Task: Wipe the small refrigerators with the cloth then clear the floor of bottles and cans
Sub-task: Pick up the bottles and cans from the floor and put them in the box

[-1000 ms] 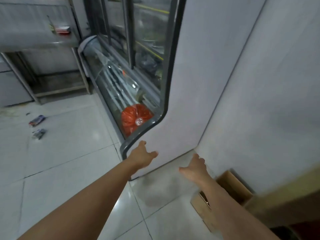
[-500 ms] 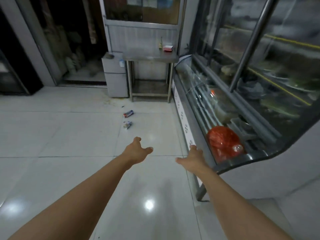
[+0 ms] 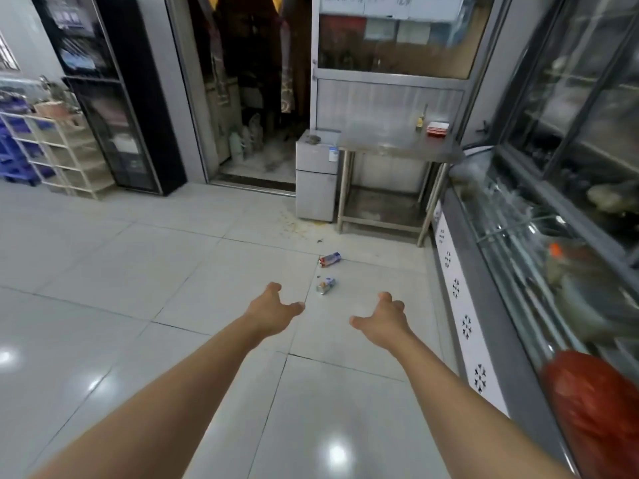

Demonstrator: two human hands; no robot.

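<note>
A small grey refrigerator stands at the back, left of a steel table, with a dark bundle that may be the cloth on top of it. Two cans lie on the white tiled floor: a red and white can and, nearer to me, a crushed silver can. My left hand and my right hand reach forward above the floor with fingers loosely curled, both holding nothing. The crushed can lies just beyond and between them.
A long glass display cooler runs along the right side, with a red bag inside it. A tall black fridge and a beige rack stand at the left. A dark doorway opens behind. Crumbs litter the floor near the small fridge.
My view has swung left from the display cooler's end panel to the open room. The cans and the small refrigerator now lie ahead of me. Both hands stay extended and hold nothing.
</note>
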